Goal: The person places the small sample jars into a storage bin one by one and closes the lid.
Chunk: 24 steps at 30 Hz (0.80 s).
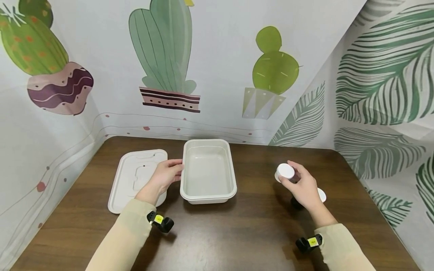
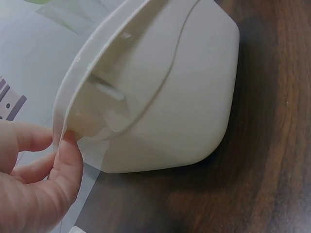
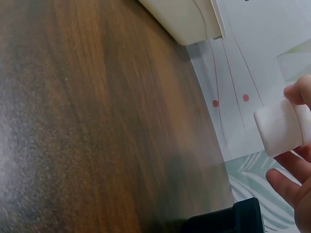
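A pale, rectangular plastic container (image 1: 208,171) stands uncovered on the table, its inside bare. My left hand (image 1: 165,175) pinches its left rim between thumb and fingers; in the left wrist view the thumb (image 2: 68,162) lies against the underside of the rim. On the right, my right hand (image 1: 303,186) holds a small white jar (image 1: 285,171) with a round top, above the table. The right wrist view shows the white jar (image 3: 279,128) between the thumb and fingers, cut off by the frame edge.
A flat pale lid (image 1: 130,178) lies left of the container, partly under my left arm. Behind my right wrist sits another round white thing (image 1: 322,195), mostly hidden, with a dark object (image 1: 296,203) near it. A patterned wall covering (image 1: 220,75) borders the wooden table (image 1: 217,233).
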Each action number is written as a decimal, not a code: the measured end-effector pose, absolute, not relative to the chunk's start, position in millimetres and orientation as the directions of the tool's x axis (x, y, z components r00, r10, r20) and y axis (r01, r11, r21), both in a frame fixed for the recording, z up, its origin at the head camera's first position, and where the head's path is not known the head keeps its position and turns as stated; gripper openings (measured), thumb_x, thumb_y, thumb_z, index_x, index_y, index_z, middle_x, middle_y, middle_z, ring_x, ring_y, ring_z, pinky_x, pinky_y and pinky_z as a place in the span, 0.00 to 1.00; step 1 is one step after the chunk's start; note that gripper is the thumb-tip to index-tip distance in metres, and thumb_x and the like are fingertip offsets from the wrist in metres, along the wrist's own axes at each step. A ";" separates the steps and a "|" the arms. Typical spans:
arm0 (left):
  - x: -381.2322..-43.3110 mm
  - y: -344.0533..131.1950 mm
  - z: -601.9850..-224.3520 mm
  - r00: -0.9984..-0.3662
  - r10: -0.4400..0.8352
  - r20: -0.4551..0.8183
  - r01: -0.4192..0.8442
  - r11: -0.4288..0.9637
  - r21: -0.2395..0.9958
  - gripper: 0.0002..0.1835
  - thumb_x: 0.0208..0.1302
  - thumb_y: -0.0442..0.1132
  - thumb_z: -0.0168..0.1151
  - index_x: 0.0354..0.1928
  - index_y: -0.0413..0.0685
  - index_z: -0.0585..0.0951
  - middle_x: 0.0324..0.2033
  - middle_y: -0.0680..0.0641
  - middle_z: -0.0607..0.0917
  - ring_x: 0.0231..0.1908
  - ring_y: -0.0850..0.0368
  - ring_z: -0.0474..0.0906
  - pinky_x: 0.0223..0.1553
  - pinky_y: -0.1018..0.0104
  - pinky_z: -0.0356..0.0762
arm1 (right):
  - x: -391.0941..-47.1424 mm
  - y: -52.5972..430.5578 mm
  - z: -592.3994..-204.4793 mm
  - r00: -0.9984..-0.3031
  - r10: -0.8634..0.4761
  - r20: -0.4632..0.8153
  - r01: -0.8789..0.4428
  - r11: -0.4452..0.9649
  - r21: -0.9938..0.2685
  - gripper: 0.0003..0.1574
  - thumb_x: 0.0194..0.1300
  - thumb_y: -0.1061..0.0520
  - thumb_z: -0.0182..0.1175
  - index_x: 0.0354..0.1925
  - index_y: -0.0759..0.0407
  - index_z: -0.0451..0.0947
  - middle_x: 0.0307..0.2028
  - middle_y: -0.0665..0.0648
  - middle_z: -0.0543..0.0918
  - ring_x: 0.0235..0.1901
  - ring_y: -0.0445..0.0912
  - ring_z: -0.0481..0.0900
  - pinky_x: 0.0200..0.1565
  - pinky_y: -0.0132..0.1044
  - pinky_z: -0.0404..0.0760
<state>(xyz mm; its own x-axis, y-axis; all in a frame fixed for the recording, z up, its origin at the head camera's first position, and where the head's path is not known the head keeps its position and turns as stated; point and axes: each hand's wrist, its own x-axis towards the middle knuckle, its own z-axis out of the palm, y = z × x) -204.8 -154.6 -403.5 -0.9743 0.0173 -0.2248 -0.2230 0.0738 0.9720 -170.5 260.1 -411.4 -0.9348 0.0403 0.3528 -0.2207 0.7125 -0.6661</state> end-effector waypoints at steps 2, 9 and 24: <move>-204.7 -153.0 -403.1 -0.973 0.020 -0.228 -0.226 0.078 0.971 0.23 0.67 0.32 0.51 0.61 0.26 0.67 0.53 0.30 0.75 0.37 0.58 0.80 0.35 0.72 0.80 | -170.5 260.5 -412.0 -0.935 0.042 0.353 -0.219 0.713 -0.666 0.36 0.54 0.57 0.69 0.59 0.66 0.69 0.49 0.69 0.80 0.36 0.17 0.66 0.37 0.10 0.68; -206.1 -150.6 -403.2 -0.971 0.014 -0.241 -0.239 0.084 0.967 0.22 0.67 0.33 0.51 0.60 0.28 0.68 0.52 0.32 0.76 0.36 0.59 0.80 0.34 0.73 0.80 | -171.5 259.0 -413.0 -0.937 0.054 0.345 -0.212 0.697 -0.685 0.36 0.54 0.57 0.69 0.59 0.65 0.70 0.50 0.68 0.80 0.36 0.19 0.68 0.38 0.11 0.69; -207.1 -150.2 -404.6 -0.973 0.040 -0.229 -0.224 0.101 0.969 0.22 0.68 0.33 0.51 0.61 0.28 0.68 0.53 0.30 0.75 0.38 0.56 0.80 0.34 0.72 0.80 | -174.1 255.4 -412.2 -0.935 0.051 0.351 -0.226 0.677 -0.700 0.35 0.52 0.57 0.70 0.58 0.64 0.72 0.48 0.66 0.82 0.37 0.29 0.75 0.38 0.21 0.78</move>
<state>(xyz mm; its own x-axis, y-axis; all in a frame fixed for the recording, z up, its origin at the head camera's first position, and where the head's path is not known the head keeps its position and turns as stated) -207.1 -150.2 -404.6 -0.9726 0.0404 -0.2287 -0.2238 0.1005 0.9694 -174.1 255.4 -412.2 -0.9350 0.0508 0.3509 -0.2260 0.6773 -0.7001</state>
